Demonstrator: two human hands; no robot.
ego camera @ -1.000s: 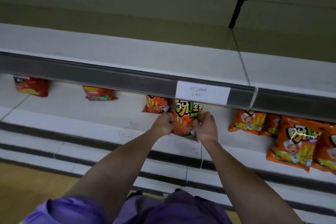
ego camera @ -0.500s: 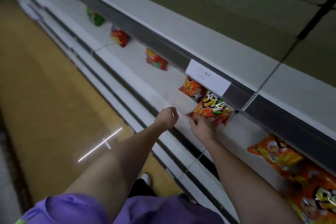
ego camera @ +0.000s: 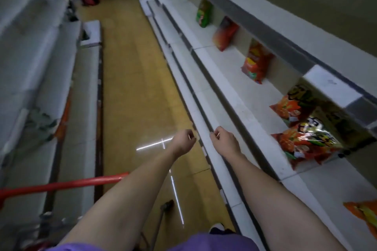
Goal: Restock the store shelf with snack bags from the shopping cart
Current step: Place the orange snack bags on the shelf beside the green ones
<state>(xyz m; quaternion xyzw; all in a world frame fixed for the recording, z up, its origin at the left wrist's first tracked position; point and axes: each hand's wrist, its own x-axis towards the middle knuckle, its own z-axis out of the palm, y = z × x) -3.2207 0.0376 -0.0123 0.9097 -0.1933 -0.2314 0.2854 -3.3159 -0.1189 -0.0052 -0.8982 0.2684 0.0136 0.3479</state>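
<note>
Left hand [ego camera: 184,141]: fingers loosely curled, nothing in it, over the yellow floor [ego camera: 130,91]. Right hand [ego camera: 224,143]: fingers loosely curled, also empty, over the front edge of the lower shelf [ego camera: 234,96]. The two hands sit side by side, near but not touching.

Nearest snack bags, at about 3 o'clock from the right hand: an orange bag with green print [ego camera: 310,144] lying on the lower shelf, apart from the hand; a second orange bag [ego camera: 289,108] just behind it, at about 2 o'clock. Both carry large stylised characters, too blurred to read. Above them, on the rail of the upper shelf [ego camera: 285,32], a white price label [ego camera: 328,85]; its writing is not legible.

Farther along the lower shelf, 1 o'clock: an orange-red bag [ego camera: 256,61] upright, then a dark red bag [ego camera: 225,33], then a green bag [ego camera: 203,13]. No brand readable on any.

At 4 o'clock, frame edge: part of another orange bag [ego camera: 365,216].

At 8 o'clock from the left hand: red handle of the shopping cart [ego camera: 61,184]; cart contents not discernible. Purple sleeves [ego camera: 206,242] at 6 o'clock.
</note>
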